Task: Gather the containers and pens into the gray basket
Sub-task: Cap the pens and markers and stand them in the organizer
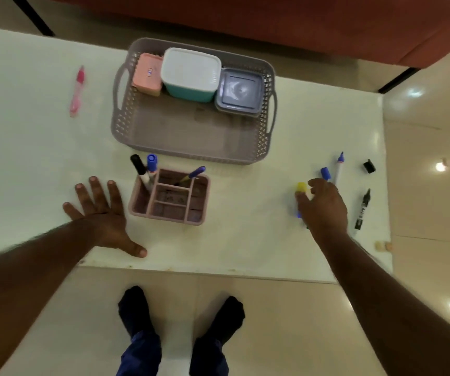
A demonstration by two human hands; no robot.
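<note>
The gray basket sits at the table's far middle and holds a pink box, a white-lidded teal container and a gray-blue container along its far side. In front of it stands a pink pen organizer with a black marker, a blue marker and a blue pen in it. My left hand lies flat and spread on the table left of the organizer. My right hand hovers with curled fingers over a yellow-capped marker, touching it.
A pink pen lies far left. To the right lie a blue-capped marker, a blue-tipped pen, a black marker and a loose black cap. The table's near edge is just below my hands.
</note>
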